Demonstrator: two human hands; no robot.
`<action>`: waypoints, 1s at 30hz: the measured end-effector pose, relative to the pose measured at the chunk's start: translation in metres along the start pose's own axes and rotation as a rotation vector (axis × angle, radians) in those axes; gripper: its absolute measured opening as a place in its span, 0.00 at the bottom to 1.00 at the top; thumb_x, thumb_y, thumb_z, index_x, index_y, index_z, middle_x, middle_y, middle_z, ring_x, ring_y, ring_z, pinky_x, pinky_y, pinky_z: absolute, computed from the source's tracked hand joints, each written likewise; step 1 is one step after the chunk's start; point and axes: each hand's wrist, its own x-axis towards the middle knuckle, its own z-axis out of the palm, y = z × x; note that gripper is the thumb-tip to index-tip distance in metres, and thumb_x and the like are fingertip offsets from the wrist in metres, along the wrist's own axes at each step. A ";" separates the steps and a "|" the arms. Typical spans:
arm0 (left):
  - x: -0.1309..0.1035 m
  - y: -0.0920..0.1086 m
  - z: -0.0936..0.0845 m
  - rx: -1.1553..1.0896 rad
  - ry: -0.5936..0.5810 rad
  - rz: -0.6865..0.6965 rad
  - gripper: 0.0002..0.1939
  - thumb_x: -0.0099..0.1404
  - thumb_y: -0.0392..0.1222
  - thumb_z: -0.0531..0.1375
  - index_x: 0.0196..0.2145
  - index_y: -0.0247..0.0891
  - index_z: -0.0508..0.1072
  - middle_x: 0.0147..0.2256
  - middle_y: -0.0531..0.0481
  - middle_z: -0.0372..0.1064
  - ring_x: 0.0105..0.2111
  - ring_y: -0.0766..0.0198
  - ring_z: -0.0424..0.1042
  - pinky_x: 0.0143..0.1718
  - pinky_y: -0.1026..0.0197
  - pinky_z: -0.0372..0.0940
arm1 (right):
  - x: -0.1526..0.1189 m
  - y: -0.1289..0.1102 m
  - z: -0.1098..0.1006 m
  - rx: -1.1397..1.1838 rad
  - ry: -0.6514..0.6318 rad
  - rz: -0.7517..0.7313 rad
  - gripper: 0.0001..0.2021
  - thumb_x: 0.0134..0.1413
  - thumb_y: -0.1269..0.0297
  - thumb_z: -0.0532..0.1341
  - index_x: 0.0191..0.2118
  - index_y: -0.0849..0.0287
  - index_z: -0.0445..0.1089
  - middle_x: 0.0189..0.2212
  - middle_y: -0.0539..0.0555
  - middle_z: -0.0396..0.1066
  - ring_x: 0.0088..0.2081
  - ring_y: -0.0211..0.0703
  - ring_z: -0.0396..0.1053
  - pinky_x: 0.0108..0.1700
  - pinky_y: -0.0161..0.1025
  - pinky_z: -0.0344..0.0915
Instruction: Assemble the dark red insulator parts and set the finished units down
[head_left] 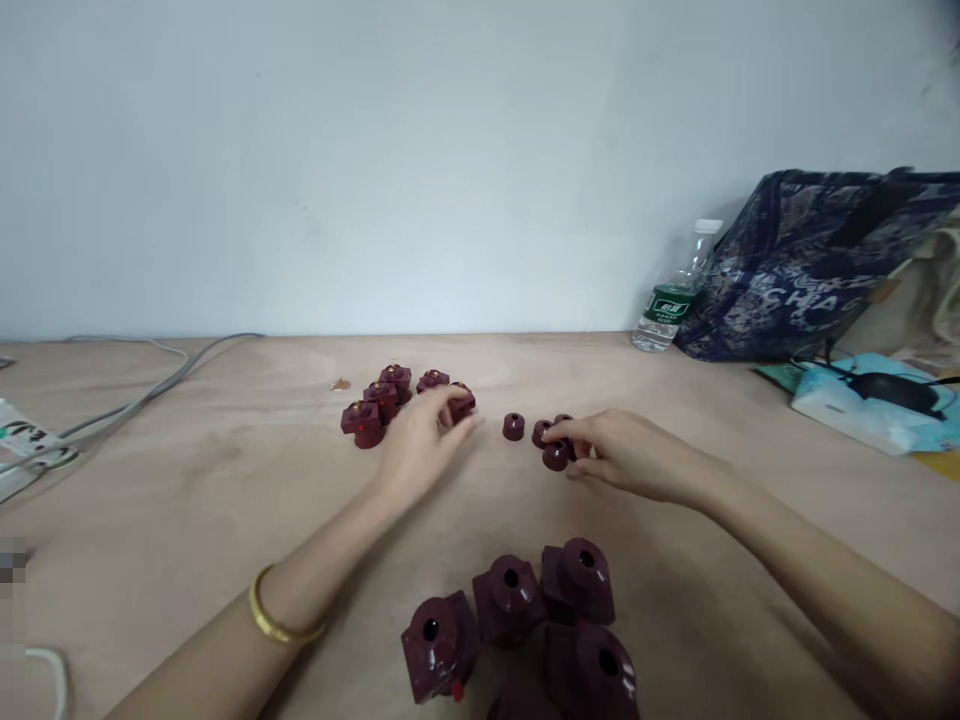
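My left hand (424, 435) reaches to the far middle of the table, its fingers and thumb closed around a dark maroon plastic part with a brass-coloured centre (463, 402). Several similar parts, such as this square-flanged one (364, 424), stand to its left. With thumb and fingers, my right hand (626, 455) pinches a small round maroon cap (556, 456) with a hole in its top. Other caps sit beside it, partly hidden by the fingers, and one cap (514, 427) stands apart to the left. Larger maroon housings (510, 598) are grouped near me.
A water bottle (670, 300) and a dark patterned bag (810, 270) lean at the back right. A tissue pack (840, 400) lies there with a black object (896, 393) on it. Grey cables (176, 377) run along the left. A pale wall (450, 160) bounds the wooden table.
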 end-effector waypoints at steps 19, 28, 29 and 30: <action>-0.035 0.004 0.008 -0.223 0.027 0.131 0.23 0.50 0.42 0.69 0.44 0.42 0.69 0.44 0.49 0.71 0.45 0.57 0.69 0.47 0.54 0.63 | 0.000 -0.047 0.011 0.308 0.399 -0.261 0.15 0.55 0.74 0.60 0.48 0.55 0.69 0.43 0.51 0.73 0.37 0.37 0.69 0.36 0.32 0.65; -0.040 0.012 0.004 0.072 0.097 0.365 0.20 0.55 0.45 0.66 0.44 0.39 0.68 0.38 0.47 0.71 0.40 0.55 0.69 0.41 0.53 0.61 | 0.000 -0.046 0.031 0.381 0.425 -0.170 0.13 0.53 0.65 0.64 0.46 0.56 0.71 0.36 0.51 0.76 0.33 0.39 0.73 0.37 0.34 0.67; -0.041 0.013 0.003 0.114 0.095 0.381 0.19 0.56 0.45 0.65 0.44 0.39 0.69 0.38 0.47 0.71 0.39 0.55 0.69 0.40 0.53 0.61 | 0.001 -0.047 0.032 0.409 0.407 -0.106 0.11 0.53 0.61 0.64 0.43 0.57 0.71 0.31 0.50 0.76 0.29 0.38 0.72 0.33 0.34 0.67; -0.041 0.014 0.003 0.154 0.088 0.395 0.18 0.56 0.45 0.65 0.44 0.39 0.69 0.37 0.47 0.71 0.39 0.55 0.68 0.39 0.53 0.60 | 0.002 -0.048 0.032 0.417 0.382 -0.041 0.11 0.54 0.57 0.62 0.38 0.58 0.72 0.25 0.49 0.75 0.24 0.38 0.71 0.29 0.33 0.65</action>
